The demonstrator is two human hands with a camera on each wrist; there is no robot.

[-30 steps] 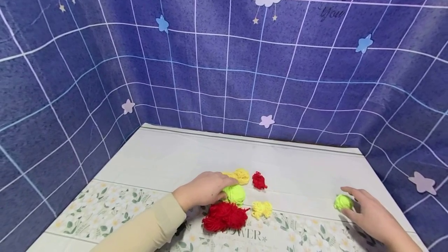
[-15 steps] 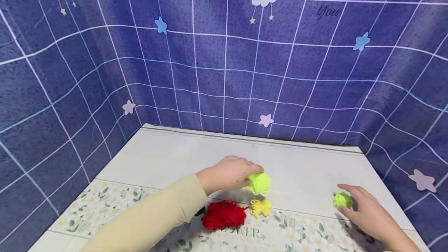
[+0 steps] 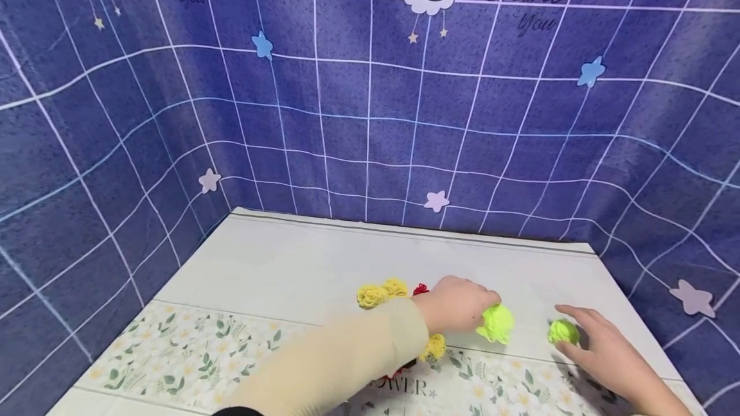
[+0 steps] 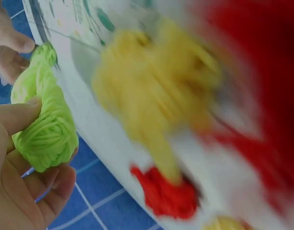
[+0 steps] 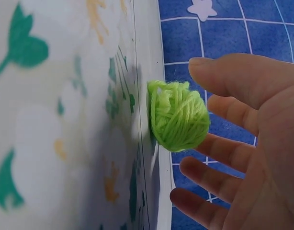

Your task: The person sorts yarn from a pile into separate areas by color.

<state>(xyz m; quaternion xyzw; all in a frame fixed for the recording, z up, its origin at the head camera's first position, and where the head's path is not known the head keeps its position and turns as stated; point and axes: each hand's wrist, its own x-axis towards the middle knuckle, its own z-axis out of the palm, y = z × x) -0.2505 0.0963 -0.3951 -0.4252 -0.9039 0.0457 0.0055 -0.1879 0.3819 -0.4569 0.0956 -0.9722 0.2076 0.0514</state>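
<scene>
My left hand point(image 3: 462, 303) pinches a large lime-green yarn ball point(image 3: 498, 324) between thumb and fingers, carrying it over the white part of the table. In the left wrist view this yarn ball point(image 4: 44, 134) shows its wound strands, the thumb pressing on its side. To its right, a smaller green yarn ball point(image 3: 563, 332) sits on the table. My right hand point(image 3: 601, 345) is beside that small ball, thumb and fingers spread around it. The right wrist view shows the small ball point(image 5: 179, 116) in front of the parted fingers, which are not curled onto it.
Two yellow yarn bundles point(image 3: 372, 295) lie left of the left hand, with a small red bundle point(image 3: 421, 289) partly behind it. Another yellow bundle point(image 3: 435, 346) lies nearer; the left sleeve mostly hides a large red one. Blue grid-patterned cloth point(image 3: 347, 114) surrounds the table.
My left hand has lifted the large green yarn ball from among the other bundles and carried it right, toward the small green ball. The right hand has stayed nearly still.
</scene>
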